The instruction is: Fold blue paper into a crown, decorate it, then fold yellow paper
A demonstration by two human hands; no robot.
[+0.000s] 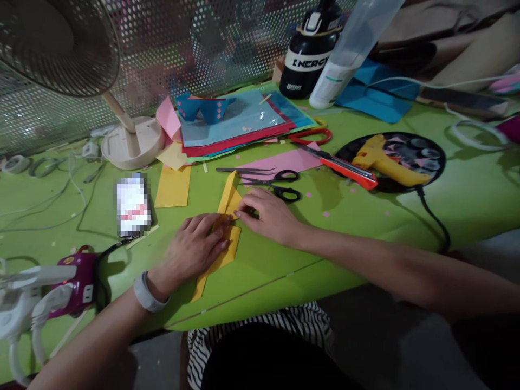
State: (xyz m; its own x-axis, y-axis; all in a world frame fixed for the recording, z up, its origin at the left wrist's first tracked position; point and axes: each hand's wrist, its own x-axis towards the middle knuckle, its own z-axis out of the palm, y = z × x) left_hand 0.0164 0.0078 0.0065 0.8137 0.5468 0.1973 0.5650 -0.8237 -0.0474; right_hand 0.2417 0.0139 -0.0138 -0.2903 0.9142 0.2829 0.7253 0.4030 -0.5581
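A strip of folded yellow paper (233, 241) lies aslant on the green table, with creased flaps standing up at its far end. My left hand (197, 244) rests on its middle, fingers stretched out and pressing it against the table. At the far flap, my right hand (268, 214) has thumb and fingertips pinched on the paper's edge. Black-handled scissors (287, 194) lie just beyond my right hand, beside dark tweezers (244, 171). The part of the paper beneath my left palm is hidden.
A yellow glue gun (390, 162) sits on a round black tray (436, 154), near an orange box cutter (349, 172). Coloured sheets (239, 127) carry blue paper glasses (203, 108). A phone (133, 206), fan base (134, 142) and purple power block (77, 276) stand left.
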